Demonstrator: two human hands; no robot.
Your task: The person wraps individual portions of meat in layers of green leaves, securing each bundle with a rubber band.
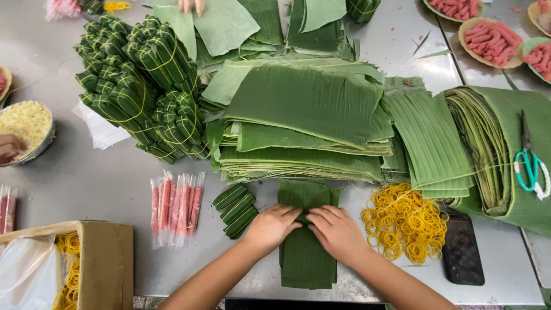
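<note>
My left hand (272,226) and my right hand (336,229) press side by side on a stack of dark green banana leaf strips (305,261) near the table's front edge, fingers curled over a fold at its middle. Three small wrapped leaf rolls (236,210) lie just left of my left hand. A pile of yellow rubber bands (404,223) lies to the right of my right hand. Clear packets of pink sausage sticks (176,207) lie further left.
A big stack of cut banana leaves (304,115) fills the middle, tied leaf bundles (140,80) sit back left, folded leaves with teal scissors (531,166) right. A black phone (462,252), a cardboard box (106,264), a rice bowl (26,123) and plates of pink sticks (491,40) surround. Another person's fingers (191,6) show at the top.
</note>
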